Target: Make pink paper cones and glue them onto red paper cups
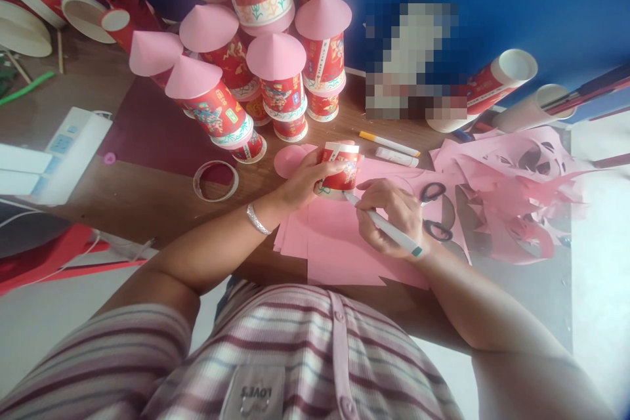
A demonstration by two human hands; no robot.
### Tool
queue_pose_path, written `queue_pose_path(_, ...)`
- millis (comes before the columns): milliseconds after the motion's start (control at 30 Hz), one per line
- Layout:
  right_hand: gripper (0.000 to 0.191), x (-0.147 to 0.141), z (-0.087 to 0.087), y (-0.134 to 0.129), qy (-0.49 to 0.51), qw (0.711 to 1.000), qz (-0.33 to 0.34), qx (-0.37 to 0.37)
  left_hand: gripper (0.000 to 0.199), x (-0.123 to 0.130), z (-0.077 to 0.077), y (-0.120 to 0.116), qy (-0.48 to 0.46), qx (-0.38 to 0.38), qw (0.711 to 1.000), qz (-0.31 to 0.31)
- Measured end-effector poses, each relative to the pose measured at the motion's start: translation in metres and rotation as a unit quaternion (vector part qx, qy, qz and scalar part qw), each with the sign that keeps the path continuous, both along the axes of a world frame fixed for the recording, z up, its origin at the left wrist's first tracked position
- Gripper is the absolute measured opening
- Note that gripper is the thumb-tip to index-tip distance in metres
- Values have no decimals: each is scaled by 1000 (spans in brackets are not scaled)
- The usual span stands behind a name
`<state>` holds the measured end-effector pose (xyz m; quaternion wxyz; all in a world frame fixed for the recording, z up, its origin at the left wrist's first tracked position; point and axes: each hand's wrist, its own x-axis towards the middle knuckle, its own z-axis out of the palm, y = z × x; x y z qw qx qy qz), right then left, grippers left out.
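Near the middle of the head view, my left hand [301, 182] is wrapped round a small red paper cup [340, 170] with a white band at its lower edge. My right hand [391, 215] holds a white marker [394, 233] with a green end, its tip at the cup's white band, where green marks show. Under both hands lie pink paper sheets [335, 243]. A pink paper disc or cone [290, 161] is beside my left hand. Black-handled scissors [437, 211] lie on the pink paper just right of my right hand.
Red cup towers with pink cone tops [276, 58] stand behind my hands. A tape roll [215, 181] lies at the left, with a white box [73, 154] farther left. An orange marker [388, 144] and a glue stick [396, 157] lie behind. Pink scraps [516, 190] are heaped right.
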<state>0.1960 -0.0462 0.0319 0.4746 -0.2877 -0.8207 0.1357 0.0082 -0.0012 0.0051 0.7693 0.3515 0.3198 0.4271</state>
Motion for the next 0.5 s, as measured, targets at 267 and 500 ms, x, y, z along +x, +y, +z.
queue_pose_path(267, 25, 2, 1, 2, -17, 1000, -4, 6, 45, -1, -2, 1, 7, 28, 1000, -11)
queue_pose_path(500, 28, 1, 2, 2, -17, 1000, -9, 13, 50, 0, -1, 1, 5, 16, 1000, 10)
